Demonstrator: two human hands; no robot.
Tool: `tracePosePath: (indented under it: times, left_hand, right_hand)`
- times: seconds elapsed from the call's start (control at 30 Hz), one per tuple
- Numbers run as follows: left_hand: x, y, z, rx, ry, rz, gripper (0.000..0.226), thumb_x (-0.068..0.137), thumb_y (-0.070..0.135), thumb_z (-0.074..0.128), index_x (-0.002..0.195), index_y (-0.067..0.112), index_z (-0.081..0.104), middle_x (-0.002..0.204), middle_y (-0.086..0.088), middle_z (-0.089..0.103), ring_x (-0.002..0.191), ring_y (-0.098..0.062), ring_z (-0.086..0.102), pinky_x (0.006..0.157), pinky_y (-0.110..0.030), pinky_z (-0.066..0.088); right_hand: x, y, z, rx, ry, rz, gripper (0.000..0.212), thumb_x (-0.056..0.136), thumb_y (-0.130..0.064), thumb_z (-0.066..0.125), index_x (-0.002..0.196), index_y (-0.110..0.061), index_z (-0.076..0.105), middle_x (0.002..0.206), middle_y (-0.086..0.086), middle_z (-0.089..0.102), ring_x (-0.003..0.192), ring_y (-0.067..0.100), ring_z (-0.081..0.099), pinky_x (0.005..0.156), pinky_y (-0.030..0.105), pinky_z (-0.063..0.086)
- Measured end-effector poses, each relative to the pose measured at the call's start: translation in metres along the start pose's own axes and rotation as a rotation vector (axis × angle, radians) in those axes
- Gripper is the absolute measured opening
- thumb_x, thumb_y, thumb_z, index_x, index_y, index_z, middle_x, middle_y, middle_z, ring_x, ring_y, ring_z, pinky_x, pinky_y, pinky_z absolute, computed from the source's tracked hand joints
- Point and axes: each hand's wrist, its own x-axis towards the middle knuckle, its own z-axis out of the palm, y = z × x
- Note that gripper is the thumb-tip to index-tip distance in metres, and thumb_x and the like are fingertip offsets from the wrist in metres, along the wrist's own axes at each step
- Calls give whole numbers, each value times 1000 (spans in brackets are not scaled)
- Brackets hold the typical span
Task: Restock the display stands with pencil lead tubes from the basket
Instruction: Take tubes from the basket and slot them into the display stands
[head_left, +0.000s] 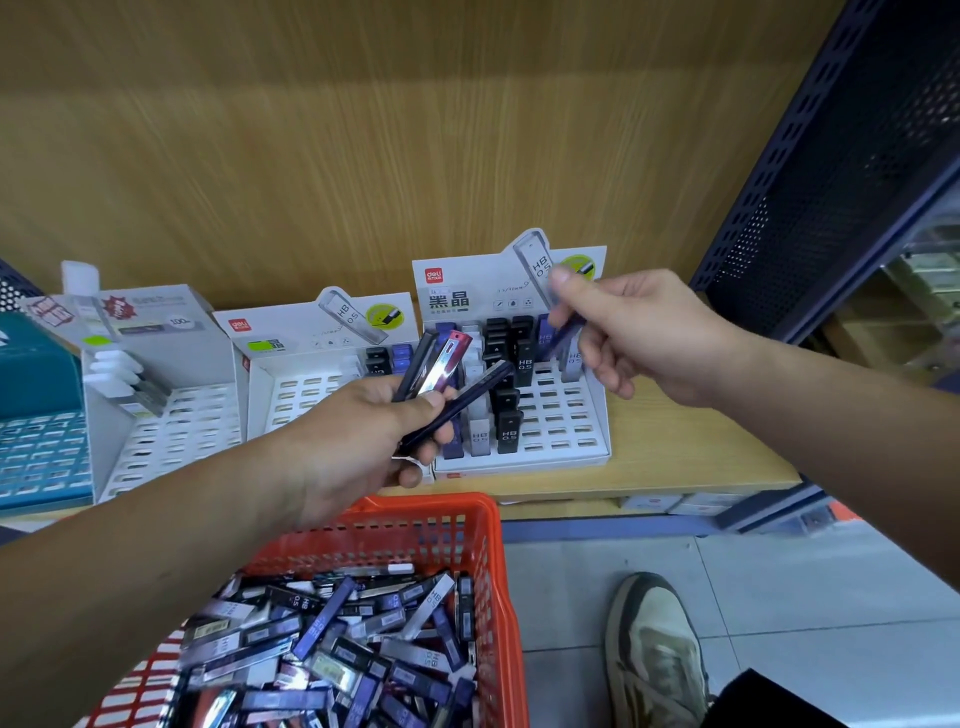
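Across the middle of the head view, the left hand is gripping a fan of several pencil lead tubes, while the right hand is pinching one blue tube between thumb and fingers above the right display stand. At lower centre, the orange basket is holding a loose heap of more. They are looking light, stiff and slick; pinching each near its top end seems best for slotting.

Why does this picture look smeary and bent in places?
Head view: the right hand and the blue tube it pinches are motion-blurred; glare streaks the red tube in the left hand; the wide lens seems to slant the dark shelf upright at the right edge.
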Motion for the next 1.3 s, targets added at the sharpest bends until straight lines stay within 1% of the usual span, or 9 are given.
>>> tracePosePath:
  times: [0.13,0.3,0.63,0.73,0.87,0.97,1.07,1.13,1.3]
  left_hand:
    - [1,0,0,9,5,5,18,108,20,54,117,10,66,80,-6,66,63,-16,52,57,-31,41]
    - [2,0,0,0,12,11,19,108,19,53,117,9,66,80,-7,65,63,-16,51,57,-30,41]
    - [2,-1,0,32,25,18,18,108,20,53,117,10,66,79,-6,65,62,-15,51,56,-30,42]
    - [0,1,1,30,47,37,17,108,20,53,115,13,67,78,-5,65,62,-15,51,56,-31,42]
    - [-12,2,7,65,88,78,17,109,21,52,112,16,68,77,-3,66,61,-13,53,56,-31,43]
    - [-21,4,14,89,118,111,17,109,20,52,110,16,68,76,-3,66,60,-12,53,55,-29,44]
    - [-25,7,19,96,116,138,18,109,20,51,107,14,68,77,-4,67,59,-12,53,54,-28,45]
    - [-25,9,22,108,112,147,19,110,20,50,109,15,68,78,-4,67,59,-12,53,54,-29,45]
    - [-15,3,18,153,158,124,18,109,20,51,110,16,68,81,-6,69,62,-14,54,55,-30,47]
  right_hand:
    - [0,1,7,-10,39,55,74,94,-72,50,91,-3,76,49,13,51,36,23,42,40,24,34]
    - [3,8,13,-52,85,4,58,93,-59,65,86,-1,73,43,7,43,33,16,32,39,21,28]
    - [5,15,3,-137,-42,36,35,107,-48,45,97,-18,60,88,16,71,73,28,72,68,43,63]
    - [3,13,4,-225,-116,47,33,110,-46,38,95,-18,47,61,12,54,43,25,51,46,32,49]
    - [6,6,5,-475,-151,134,8,103,-26,46,104,-20,41,74,7,46,51,19,36,45,24,29]
    - [2,6,8,-645,-200,116,15,93,-9,53,104,-19,52,85,6,58,67,22,52,54,29,42]
    - [3,16,9,-803,-84,-74,11,89,-17,75,91,-24,67,97,-1,68,88,19,65,74,27,52]
    - [7,21,9,-767,-11,-125,13,85,-23,82,88,-27,70,88,-5,65,81,15,62,67,23,47]
    - [15,33,20,-751,-29,-150,26,91,-3,65,105,-21,78,95,-6,69,89,18,65,74,25,54]
